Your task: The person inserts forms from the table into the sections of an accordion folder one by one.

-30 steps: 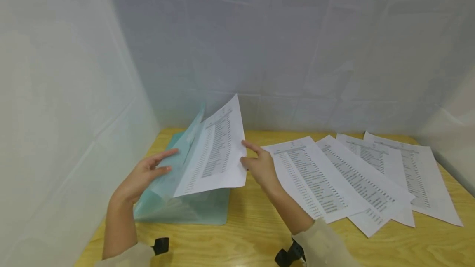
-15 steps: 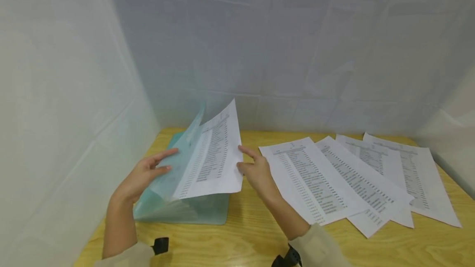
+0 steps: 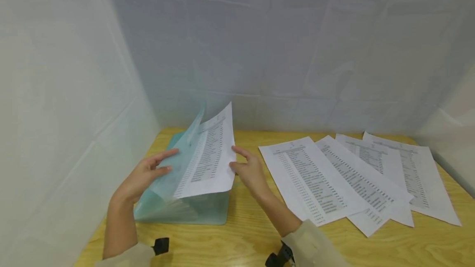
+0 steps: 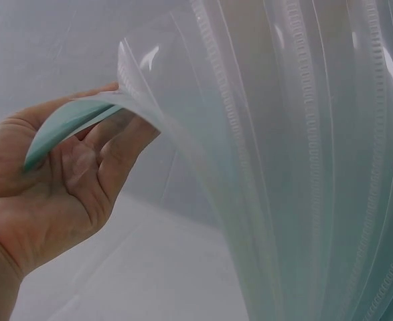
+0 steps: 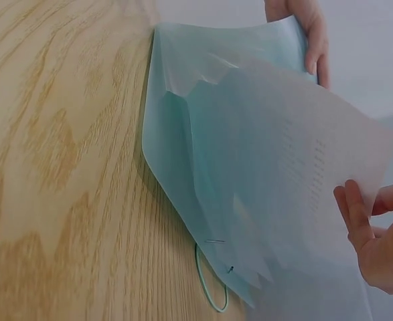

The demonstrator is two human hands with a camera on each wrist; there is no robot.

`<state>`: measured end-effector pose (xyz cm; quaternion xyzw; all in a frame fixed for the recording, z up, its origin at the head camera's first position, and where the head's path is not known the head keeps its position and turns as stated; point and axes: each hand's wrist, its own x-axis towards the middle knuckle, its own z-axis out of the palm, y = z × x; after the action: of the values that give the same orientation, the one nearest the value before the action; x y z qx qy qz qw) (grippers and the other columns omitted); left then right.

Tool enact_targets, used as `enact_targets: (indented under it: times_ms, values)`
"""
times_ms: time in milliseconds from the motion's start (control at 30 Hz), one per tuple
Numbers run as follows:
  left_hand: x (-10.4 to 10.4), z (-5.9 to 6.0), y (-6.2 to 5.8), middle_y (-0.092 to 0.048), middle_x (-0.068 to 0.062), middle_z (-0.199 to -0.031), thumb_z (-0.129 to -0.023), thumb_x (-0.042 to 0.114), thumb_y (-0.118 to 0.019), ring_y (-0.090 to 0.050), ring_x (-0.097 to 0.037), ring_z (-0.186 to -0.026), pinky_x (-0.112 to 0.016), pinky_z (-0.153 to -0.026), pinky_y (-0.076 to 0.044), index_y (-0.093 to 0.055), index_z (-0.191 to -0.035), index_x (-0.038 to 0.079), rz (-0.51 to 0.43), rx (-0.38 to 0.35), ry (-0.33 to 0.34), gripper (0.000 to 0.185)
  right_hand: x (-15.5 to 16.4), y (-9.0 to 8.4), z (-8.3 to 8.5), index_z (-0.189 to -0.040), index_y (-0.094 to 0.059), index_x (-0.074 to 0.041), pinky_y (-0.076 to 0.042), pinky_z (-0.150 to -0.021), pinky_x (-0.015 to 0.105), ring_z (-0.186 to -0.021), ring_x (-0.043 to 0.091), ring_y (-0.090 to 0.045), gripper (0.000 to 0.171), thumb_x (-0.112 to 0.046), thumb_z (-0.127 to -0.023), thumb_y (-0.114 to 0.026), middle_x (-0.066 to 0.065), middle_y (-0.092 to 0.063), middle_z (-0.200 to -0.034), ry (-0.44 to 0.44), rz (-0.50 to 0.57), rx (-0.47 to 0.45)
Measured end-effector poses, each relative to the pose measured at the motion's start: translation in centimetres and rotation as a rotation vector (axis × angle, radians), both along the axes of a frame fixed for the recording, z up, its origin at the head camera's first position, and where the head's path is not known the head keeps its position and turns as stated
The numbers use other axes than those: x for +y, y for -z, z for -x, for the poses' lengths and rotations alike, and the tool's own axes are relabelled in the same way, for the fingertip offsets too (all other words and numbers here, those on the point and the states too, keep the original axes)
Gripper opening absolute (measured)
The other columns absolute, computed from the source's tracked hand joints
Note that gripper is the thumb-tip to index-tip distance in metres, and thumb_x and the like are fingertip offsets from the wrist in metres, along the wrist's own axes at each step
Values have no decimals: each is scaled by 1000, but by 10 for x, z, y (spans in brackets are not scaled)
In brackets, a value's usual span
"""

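A translucent teal folder [image 3: 219, 211] with clear sleeves [image 4: 303, 160] lies spread on the table, its front cover and some sleeves raised. My left hand [image 3: 142, 176] holds that raised side by its edge; in the left wrist view the teal cover [image 4: 75, 117] bends over the palm. My right hand [image 3: 250, 174] pinches the right edge of a printed sheet of paper [image 3: 213, 155] between thumb and fingers. The sheet stands tilted, its left part behind the clear sleeve. From the right wrist view, the fingers [image 5: 357, 210] grip the sheet near its outer edge.
Several printed sheets [image 3: 311, 180] lie fanned and overlapping on the wooden table [image 3: 237, 234], right of the folder. A teal elastic loop [image 5: 209, 287] hangs at the folder's edge. White sheeting [image 3: 278, 52] walls the back and sides.
My right hand has moved left, sliding the sheet further into the folder's sleeve; its top corner has come lower. The left hand keeps its hold in place.
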<state>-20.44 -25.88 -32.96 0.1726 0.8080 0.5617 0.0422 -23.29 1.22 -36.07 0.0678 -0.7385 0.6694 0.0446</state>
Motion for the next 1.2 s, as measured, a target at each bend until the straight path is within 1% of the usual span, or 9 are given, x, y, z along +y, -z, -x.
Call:
enact_targets:
  times_ms: [100, 167, 300, 367, 500, 600, 700, 933, 1200]
  values:
    - [0, 0, 0, -20, -17, -147, -95, 10, -52, -5, -33, -135, -56, -101, -15, -35, -139, -4, 0, 2, -5, 49, -3, 0, 1, -126, -56, -4, -44, -51, 24, -58, 13, -59, 47, -2, -79, -61, 17, -65, -98, -20, 2, -23]
    - [0, 1, 1, -21, -18, -147, -94, 10, -52, -4, -32, -135, -56, -101, -14, -35, -138, -4, -2, 4, -6, 49, -4, -1, 0, -126, -56, -4, -44, -52, 24, -58, 13, -58, 47, -1, -79, -61, 18, -64, -102, -28, 3, -27]
    - [0, 0, 1, -20, -18, -147, -94, 10, -52, -4, -32, -135, -57, -101, -14, -35, -138, -4, -10, 2, -6, 49, -5, -1, -1, -126, -56, -5, -50, -62, 32, -63, 15, -60, 48, 0, -79, -60, 17, -56, -121, -34, 5, -32]
    - [0, 0, 2, -20, -18, -147, -94, 10, -52, -3, -32, -135, -57, -101, -13, -35, -138, -4, -13, 0, -3, 49, -3, 0, -2, -127, -55, -4, -51, -68, 37, -68, 16, -62, 48, 1, -79, -60, 18, -51, -126, -44, 10, -34]
    - [-1, 0, 1, -20, -18, -147, -95, 11, -52, -3, -33, -135, -58, -101, -12, -35, -138, -4, -13, 1, 1, 49, 0, -1, -3, -127, -55, -5, -51, -69, 35, -71, 18, -64, 48, 0, -80, -60, 19, -52, -125, -59, 19, -47]
    - [-1, 0, 0, -20, -18, -147, -95, 11, -51, -3, -34, -135, -59, -100, -12, -35, -139, -4, -13, -2, 3, 49, 2, -1, -1, -127, -55, -4, -51, -69, 34, -71, 20, -64, 48, 1, -79, -60, 19, -51, -126, -59, 25, -57]
    - [0, 0, 0, -20, -18, -147, -95, 10, -51, -4, -33, -135, -58, -100, -14, -35, -139, -4, -14, -5, 2, 49, 2, -1, 1, -126, -56, -3, -51, -67, 31, -72, 21, -65, 47, 0, -80, -60, 18, -50, -128, -61, 38, -68]
    - [0, -1, 1, -21, -18, -147, -94, 9, -52, -6, -33, -135, -56, -101, -16, -35, -139, -4, -15, -8, -2, 49, -2, 0, 4, -127, -55, -3, -51, -67, 31, -74, 24, -65, 46, 1, -81, -60, 19, -50, -126, -94, 80, -94]
    - [1, 0, 1, -23, -17, -146, -95, 10, -51, -8, -32, -135, -55, -100, -17, -36, -139, -3, -2, 11, 5, 48, -12, -1, 7, -125, -56, -3, -51, -64, 27, -70, 21, -64, 44, 2, -82, -60, 17, -51, -126, -94, 50, -106]
